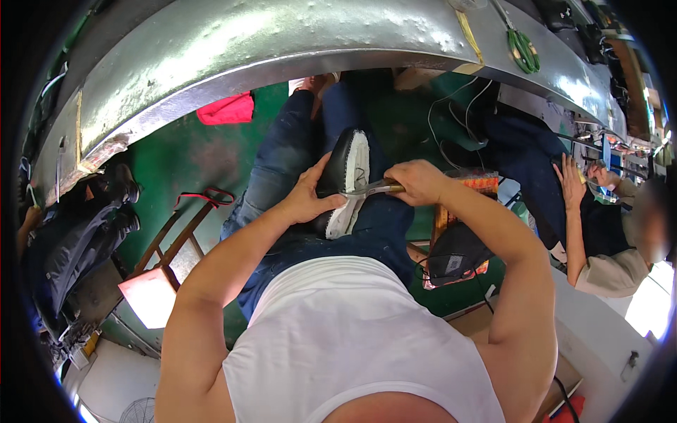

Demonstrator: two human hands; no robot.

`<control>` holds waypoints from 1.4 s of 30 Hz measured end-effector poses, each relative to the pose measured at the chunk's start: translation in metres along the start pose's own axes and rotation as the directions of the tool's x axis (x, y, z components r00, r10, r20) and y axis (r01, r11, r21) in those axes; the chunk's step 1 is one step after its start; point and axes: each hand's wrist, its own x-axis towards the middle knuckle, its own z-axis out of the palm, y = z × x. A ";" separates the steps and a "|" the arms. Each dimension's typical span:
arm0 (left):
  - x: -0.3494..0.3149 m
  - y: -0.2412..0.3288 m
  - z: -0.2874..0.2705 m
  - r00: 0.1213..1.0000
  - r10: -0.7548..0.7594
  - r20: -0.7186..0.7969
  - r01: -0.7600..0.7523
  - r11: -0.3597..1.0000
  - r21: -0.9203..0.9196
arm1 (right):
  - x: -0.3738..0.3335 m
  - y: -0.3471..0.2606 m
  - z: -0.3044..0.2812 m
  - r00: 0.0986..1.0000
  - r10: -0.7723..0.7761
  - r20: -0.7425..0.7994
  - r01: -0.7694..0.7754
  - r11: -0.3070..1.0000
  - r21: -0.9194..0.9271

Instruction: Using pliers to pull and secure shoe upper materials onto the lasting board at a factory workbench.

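Observation:
A black shoe (328, 171) lies on its side across my thighs, its pale, unfinished underside (358, 163) facing right. My left hand (307, 196) grips it from the left, with the thumb near the underside's edge. Between my right hand (416, 182) and the shoe runs a metal hand tool (367, 189) that looks like pincers. My right fingers are wrapped round its handle, and its metal end meets the middle of the underside. The contact point is too small to make out exactly.
A long metal-topped bench (247, 42) curves across the far side, with a green cord bundle (523, 51) on it. A stool (159, 282) stands at left. Near a black cap (458, 255) at right, a co-worker's hand (570, 183) rests on dark cloth. Red cloth (226, 110) lies on the green floor.

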 end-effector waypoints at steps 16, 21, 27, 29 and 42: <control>-0.025 0.022 0.026 0.913 0.175 -0.368 0.042 0.858 0.511 | -0.017 -0.041 0.006 0.966 0.204 -0.160 -0.189 0.976 0.104; -0.032 0.033 0.019 0.938 0.185 -0.292 -0.027 0.880 0.474 | 0.000 -0.037 0.019 0.955 0.251 -0.158 -0.236 0.966 0.107; -0.031 0.046 0.006 0.984 0.034 -0.173 0.066 0.841 0.538 | -0.044 -0.006 0.046 0.831 0.551 -0.072 -0.488 0.787 0.378; -0.023 0.049 0.003 0.989 -0.018 -0.146 0.095 0.836 0.540 | -0.058 0.004 0.042 0.818 0.575 -0.014 -0.526 0.757 0.387; -0.016 0.042 0.003 0.992 -0.006 -0.125 0.056 0.912 0.407 | 0.000 -0.054 -0.016 0.950 0.278 -0.143 -0.285 0.958 -0.032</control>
